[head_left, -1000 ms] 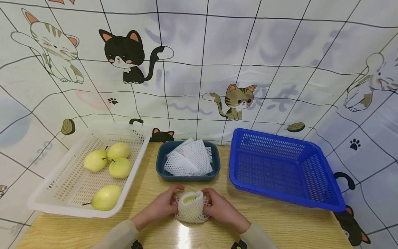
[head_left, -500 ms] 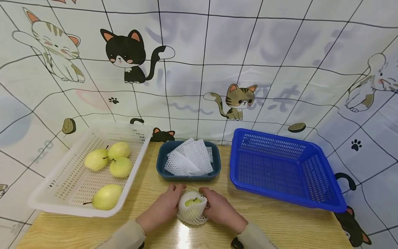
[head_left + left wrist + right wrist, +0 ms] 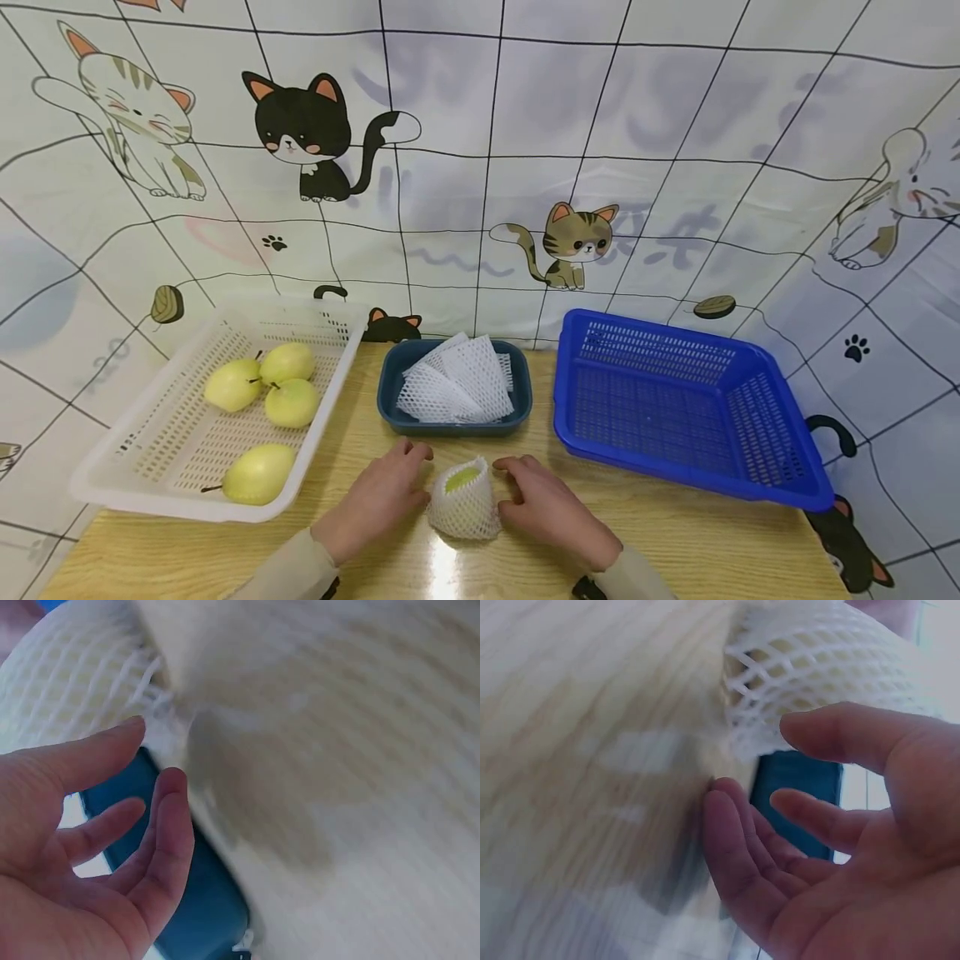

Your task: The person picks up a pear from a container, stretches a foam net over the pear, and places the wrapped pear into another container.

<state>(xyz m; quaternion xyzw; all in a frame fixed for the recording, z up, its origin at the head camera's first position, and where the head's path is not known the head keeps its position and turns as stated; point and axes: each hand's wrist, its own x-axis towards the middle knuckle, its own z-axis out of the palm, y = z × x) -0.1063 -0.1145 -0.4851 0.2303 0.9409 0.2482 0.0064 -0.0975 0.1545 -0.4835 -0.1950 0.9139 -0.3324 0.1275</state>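
A pear in a white foam net (image 3: 465,504) stands on the wooden table, a patch of yellow-green skin showing through the net's open top. To its left is my left hand (image 3: 375,504), fingers loosely bent and holding nothing. My right hand (image 3: 555,508) is at the other side, its thumb close to the net and its fingers apart. In the left wrist view, thumb and fingers of the left hand (image 3: 105,840) are separated beside the netting (image 3: 82,675). Similarly, the right wrist view has the right hand (image 3: 840,832) relaxed below the netting (image 3: 817,667).
A white basket (image 3: 183,512) at the left holds several bare yellow pears (image 3: 258,475). Behind the wrapped pear stands a dark teal tray (image 3: 450,431) with flat white foam nets (image 3: 457,383). At the right is a blue basket (image 3: 645,408). A cat-print sheet (image 3: 450,192) hangs behind.
Half a second ago both hands held the netted pear, its stem showing. Now they have let go and drawn apart sideways; the pear's top faces differently and the net's rim stands higher.
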